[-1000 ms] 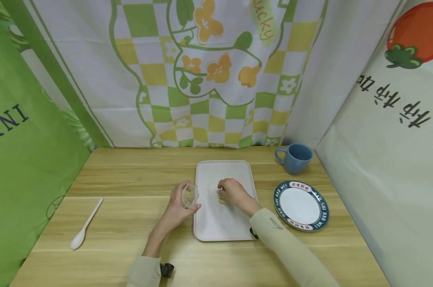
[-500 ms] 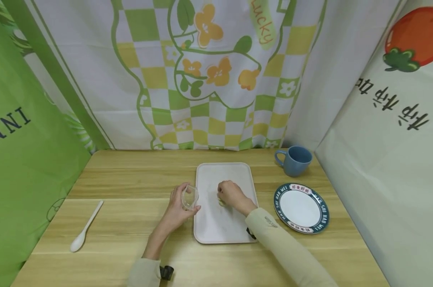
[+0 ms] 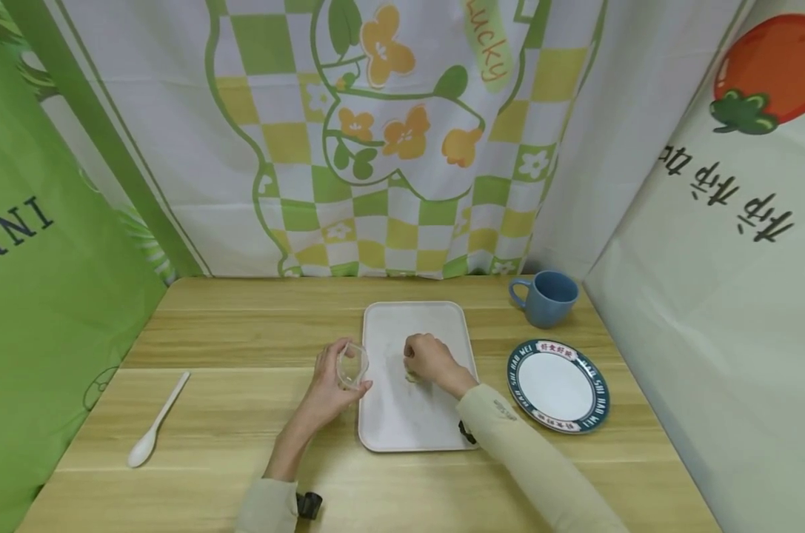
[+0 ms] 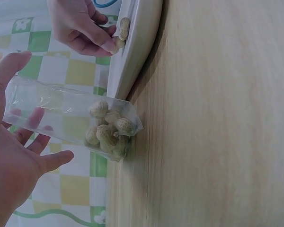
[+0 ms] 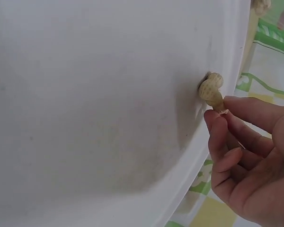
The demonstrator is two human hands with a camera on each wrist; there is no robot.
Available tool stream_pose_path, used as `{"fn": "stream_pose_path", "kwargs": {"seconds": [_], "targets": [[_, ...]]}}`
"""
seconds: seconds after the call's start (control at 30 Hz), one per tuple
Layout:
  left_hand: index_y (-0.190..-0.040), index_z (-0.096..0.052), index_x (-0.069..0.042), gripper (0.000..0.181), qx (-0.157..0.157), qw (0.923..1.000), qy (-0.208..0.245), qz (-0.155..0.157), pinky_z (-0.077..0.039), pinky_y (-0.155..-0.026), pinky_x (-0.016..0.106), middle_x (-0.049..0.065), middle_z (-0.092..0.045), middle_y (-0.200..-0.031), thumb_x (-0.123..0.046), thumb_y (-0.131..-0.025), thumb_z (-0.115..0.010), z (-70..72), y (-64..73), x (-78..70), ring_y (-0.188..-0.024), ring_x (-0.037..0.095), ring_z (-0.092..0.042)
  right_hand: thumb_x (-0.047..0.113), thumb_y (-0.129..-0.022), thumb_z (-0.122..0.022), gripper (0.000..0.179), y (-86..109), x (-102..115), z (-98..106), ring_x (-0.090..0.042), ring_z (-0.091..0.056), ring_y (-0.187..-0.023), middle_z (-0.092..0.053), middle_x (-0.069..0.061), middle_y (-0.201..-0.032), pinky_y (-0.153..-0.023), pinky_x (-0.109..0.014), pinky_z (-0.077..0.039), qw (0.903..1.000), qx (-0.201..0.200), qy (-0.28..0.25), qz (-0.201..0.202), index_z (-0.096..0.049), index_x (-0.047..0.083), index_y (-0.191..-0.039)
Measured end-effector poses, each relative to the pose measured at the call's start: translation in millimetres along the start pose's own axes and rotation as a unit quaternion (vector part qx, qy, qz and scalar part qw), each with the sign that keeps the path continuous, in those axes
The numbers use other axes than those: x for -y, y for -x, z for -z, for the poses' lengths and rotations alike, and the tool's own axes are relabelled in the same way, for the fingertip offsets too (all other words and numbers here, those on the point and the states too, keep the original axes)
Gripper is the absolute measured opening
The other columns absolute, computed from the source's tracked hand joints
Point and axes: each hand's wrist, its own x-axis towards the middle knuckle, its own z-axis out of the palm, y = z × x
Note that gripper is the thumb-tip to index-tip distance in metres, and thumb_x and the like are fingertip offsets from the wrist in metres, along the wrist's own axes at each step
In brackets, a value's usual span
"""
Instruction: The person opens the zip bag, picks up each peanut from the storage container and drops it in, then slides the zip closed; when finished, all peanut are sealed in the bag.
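My left hand [image 3: 327,377] grips a clear plastic container [image 3: 352,366] just left of the white tray [image 3: 418,426]. In the left wrist view, several unshelled peanuts [image 4: 106,132] lie in the container's bottom. Over the tray, my right hand [image 3: 435,363] pinches a peanut [image 5: 210,92] between thumb and fingertips, low against the tray surface. A peanut [image 4: 124,28] shows right beside those fingertips in the left wrist view; whether it is a separate one I cannot tell. From the head, the right hand hides most of what it holds.
A blue mug [image 3: 550,299] stands at the back right, beyond a plate with a dark green rim [image 3: 598,396]. At the left lies a white spoon [image 3: 158,420] on the wooden table [image 3: 242,318]. Printed curtains [image 3: 402,222] enclose the back and sides.
Both hands keep nearly the same places. Less of the peanut by the right fingertips shows in the head view than a second ago. The head view has shifted slightly.
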Motion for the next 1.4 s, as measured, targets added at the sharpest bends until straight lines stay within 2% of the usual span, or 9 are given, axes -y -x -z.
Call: {"fn": "stream_pose_path", "kwargs": {"seconds": [0.1,0.23,0.33,0.47,0.67,0.77,0.9,1.13,1.4], "targets": [[-0.139,-0.037,-0.009,0.081,-0.002,1.0000,0.004,-0.006,-0.037,-0.096,0.055,0.011,-0.049,-0.119,-0.010,-0.072,-0.082,0.1,0.0,-0.3,-0.117,0.039,-0.040,0.005,-0.087,-0.067,0.005,2.7,2,2,-0.013,-0.053,-0.067,-0.061,-0.002,-0.076,-0.061,-0.028,-0.046,0.9995,-0.016,-0.025,0.012,-0.068,0.003,-0.091],[-0.138,-0.037,-0.012,0.081,-0.007,0.9999,0.004,-0.006,-0.037,-0.095,0.055,0.010,-0.049,-0.119,-0.010,-0.071,-0.082,-0.3,-0.3,0.3,-0.116,0.039,-0.041,0.003,-0.088,-0.065,0.014,5.9,8,7,-0.014,-0.055,-0.067,-0.062,-0.004,-0.077,-0.061,-0.028,-0.046,0.9951,-0.055,-0.055,0.061,-0.070,-0.001,-0.101],[-0.138,-0.037,-0.014,0.080,-0.007,1.0000,0.000,-0.001,-0.037,-0.094,0.054,0.009,-0.049,-0.119,-0.012,-0.072,-0.082,0.0,-0.2,0.5,-0.116,0.037,-0.041,0.003,-0.088,-0.066,0.014,8.5,14,13,-0.014,-0.058,-0.073,-0.066,-0.005,-0.083,-0.066,-0.027,-0.049,0.9889,-0.086,-0.072,0.097,-0.071,0.000,-0.100],[-0.139,-0.036,-0.010,0.080,-0.006,1.0000,-0.004,0.004,-0.037,-0.094,0.053,0.009,-0.049,-0.119,-0.013,-0.072,-0.082,0.9,0.1,0.5,-0.116,0.034,-0.040,0.007,-0.088,-0.068,0.011,14.5,30,26,-0.012,-0.061,-0.077,-0.068,-0.003,-0.087,-0.069,-0.026,-0.051,0.9813,-0.111,-0.091,0.129,-0.071,0.004,-0.098],[-0.140,-0.035,-0.008,0.081,-0.005,1.0000,-0.003,0.007,-0.037,-0.095,0.052,0.008,-0.049,-0.120,-0.015,-0.074,-0.081,1.9,-0.5,0.3,-0.117,0.030,-0.039,0.008,-0.088,-0.069,0.010,27.0,60,46,-0.012,-0.061,-0.078,-0.068,-0.001,-0.090,-0.069,-0.032,-0.053,0.9598,-0.144,-0.116,0.212,-0.070,0.005,-0.098],[-0.141,-0.033,-0.009,0.081,-0.002,0.9999,0.000,0.012,-0.037,-0.095,0.052,0.009,-0.048,-0.121,-0.016,-0.075,-0.080,2.4,-0.8,0.4,-0.118,0.033,-0.039,0.008,-0.087,-0.070,0.011,31.6,71,49,-0.013,-0.062,-0.081,-0.068,-0.001,-0.093,-0.071,-0.028,-0.052,0.9477,-0.155,-0.110,0.256,-0.069,0.005,-0.098],[-0.141,-0.033,-0.013,0.081,0.004,0.9996,0.004,0.027,-0.038,-0.093,0.053,0.012,-0.046,-0.123,-0.017,-0.075,-0.080,3.4,-0.8,-0.8,-0.118,0.037,-0.038,0.005,-0.085,-0.071,0.015,33.7,78,46,-0.014,-0.062,-0.082,-0.067,-0.003,-0.094,-0.074,-0.023,-0.050,0.9378,-0.159,-0.100,0.292,-0.068,0.004,-0.101],[-0.141,-0.032,-0.016,0.083,0.011,0.9991,-0.002,0.040,-0.040,-0.092,0.054,0.011,-0.043,-0.128,-0.020,-0.075,-0.081,3.4,0.3,-0.9,-0.117,0.031,-0.037,0.005,-0.084,-0.073,0.016,33.8,81,37,-0.014,-0.062,-0.082,-0.066,-0.001,-0.093,-0.072,-0.021,-0.050,0.9393,-0.148,-0.055,0.305,-0.070,0.007,-0.100],[-0.141,-0.033,-0.013,0.084,0.004,0.9996,-0.011,0.025,-0.038,-0.093,0.052,0.012,-0.044,-0.128,-0.019,-0.073,-0.082,3.8,0.0,-0.7,-0.117,0.030,-0.037,0.006,-0.085,-0.072,0.016,36.5,83,33,-0.017,-0.062,-0.083,-0.068,-0.002,-0.095,-0.070,-0.019,-0.049,0.9421,-0.122,-0.029,0.311,-0.072,0.007,-0.101]]}}
